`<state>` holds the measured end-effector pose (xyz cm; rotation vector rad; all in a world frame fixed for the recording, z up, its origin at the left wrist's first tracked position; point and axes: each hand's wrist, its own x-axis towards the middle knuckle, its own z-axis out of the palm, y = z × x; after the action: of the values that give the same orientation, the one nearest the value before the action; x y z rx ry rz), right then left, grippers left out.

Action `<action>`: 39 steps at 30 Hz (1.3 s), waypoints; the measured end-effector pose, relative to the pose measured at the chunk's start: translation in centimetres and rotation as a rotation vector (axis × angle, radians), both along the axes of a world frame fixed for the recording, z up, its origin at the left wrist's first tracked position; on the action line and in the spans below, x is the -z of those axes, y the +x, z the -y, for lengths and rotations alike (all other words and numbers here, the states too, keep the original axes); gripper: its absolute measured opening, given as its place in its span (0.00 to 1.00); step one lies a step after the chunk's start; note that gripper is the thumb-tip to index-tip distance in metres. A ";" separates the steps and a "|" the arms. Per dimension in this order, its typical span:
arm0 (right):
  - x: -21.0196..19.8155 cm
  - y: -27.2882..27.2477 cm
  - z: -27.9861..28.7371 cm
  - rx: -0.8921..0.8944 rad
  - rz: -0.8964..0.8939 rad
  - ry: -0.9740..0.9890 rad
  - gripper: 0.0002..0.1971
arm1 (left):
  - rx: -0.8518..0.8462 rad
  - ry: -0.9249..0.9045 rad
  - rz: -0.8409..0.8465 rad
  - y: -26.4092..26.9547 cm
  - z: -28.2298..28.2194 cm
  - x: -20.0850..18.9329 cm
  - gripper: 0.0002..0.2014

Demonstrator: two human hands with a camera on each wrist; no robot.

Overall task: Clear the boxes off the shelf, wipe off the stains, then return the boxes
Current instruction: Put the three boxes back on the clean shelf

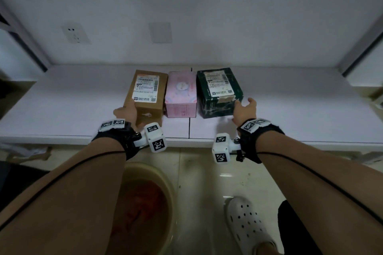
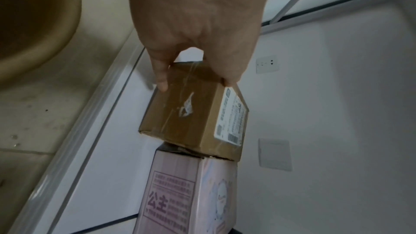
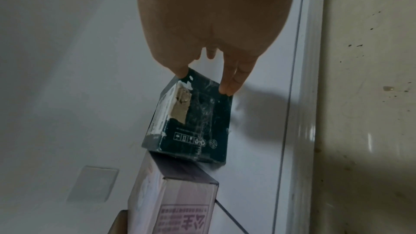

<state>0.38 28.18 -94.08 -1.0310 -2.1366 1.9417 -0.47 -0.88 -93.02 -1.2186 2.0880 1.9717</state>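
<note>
Boxes (image 1: pixel 182 93) abreast mid-shelf (image 1: pixel 62 105), left hand (image 1: pixel 126 109) gripping brown, right hand (image 1: pixel 245 111) gripping green (pink between).

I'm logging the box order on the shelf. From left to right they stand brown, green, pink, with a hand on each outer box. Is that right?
Not quite. The order is brown box, pink box, green box: pink stands in the middle, as the head view shows. The left hand is on the brown one, the right hand on the green one.

a plain storeroom or utility corner, likely in a home: a white shelf (image 1: pixel 62 109) holds parcel boxes (image 1: pixel 146 93) with shipping labels, a wall socket (image 1: pixel 73 33) behind, a tiled floor (image 1: pixel 207 172) below with a wash basin (image 1: pixel 167 188).
</note>
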 end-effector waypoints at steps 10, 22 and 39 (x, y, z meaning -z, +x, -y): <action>0.0 -1.2 0.5 -0.068 0.003 0.080 0.26 | 0.055 -0.417 -0.037 -0.5 -1.0 -0.5 0.24; -2.9 1.3 1.3 -0.103 -0.089 0.432 0.16 | 0.929 -1.097 -0.373 -0.3 -8.1 -3.2 0.25; -1.3 1.4 1.0 -0.898 -0.105 0.858 0.32 | 1.139 -1.267 0.164 -0.3 -9.4 -3.2 0.27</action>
<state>1.79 27.14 -92.80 0.2175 -3.1473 0.8746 -0.74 8.54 -89.85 0.0810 2.8295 0.0179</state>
